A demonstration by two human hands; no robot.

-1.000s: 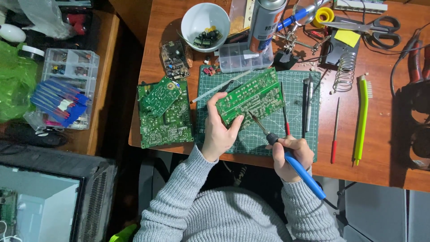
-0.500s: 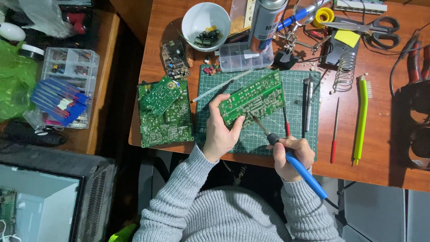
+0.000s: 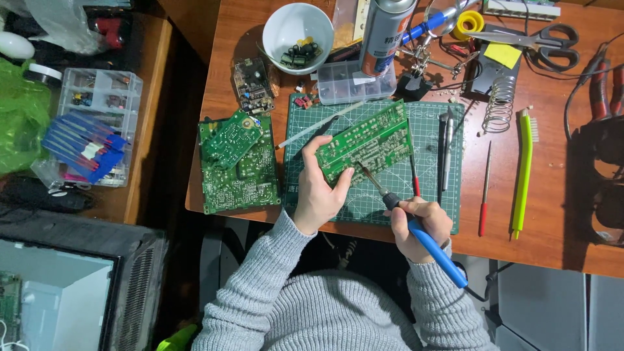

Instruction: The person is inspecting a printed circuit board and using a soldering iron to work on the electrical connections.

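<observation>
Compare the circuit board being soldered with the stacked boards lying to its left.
The held circuit board is long, narrow, tilted up in the left hand, with the soldering iron in the right hand touching it. The stacked boards lie flat, untouched, squarer. Both are green.

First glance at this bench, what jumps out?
The green circuit board tilted over the cutting mat at centre, left hand gripping its lower edge, right hand touching a blue-handled soldering iron to it. Next, two more green boards stacked left of the mat, and a white bowl of parts at the table's far edge.
</observation>
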